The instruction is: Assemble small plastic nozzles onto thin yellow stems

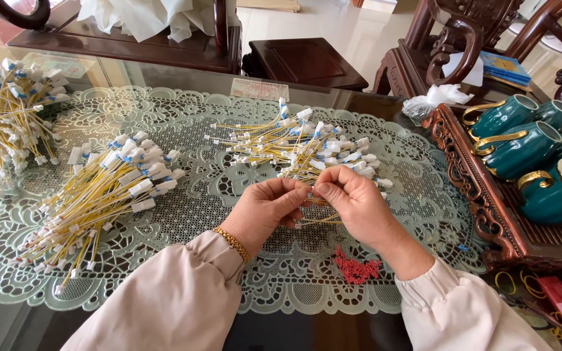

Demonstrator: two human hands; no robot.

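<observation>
1. Yellow wire bundle [317, 220]: pinched between both hands, trailing below the fingers.
2. Left hand [265, 209]: fingertips closed on the wires.
3. Right hand [352, 198]: likewise pinching.
4. Loose wire pile [300, 148]: just beyond the hands.
5. Red bands [356, 268]: under the right wrist.

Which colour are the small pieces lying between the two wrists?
Red: the small pile of pieces shows clearly in the head view.

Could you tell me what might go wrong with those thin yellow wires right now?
1. The loose wire pile lies just beyond both hands, left hand and right hand; a sleeve could snag and scatter it.
2. The small red pieces sit near the lace mat's edge and might roll off.
</observation>
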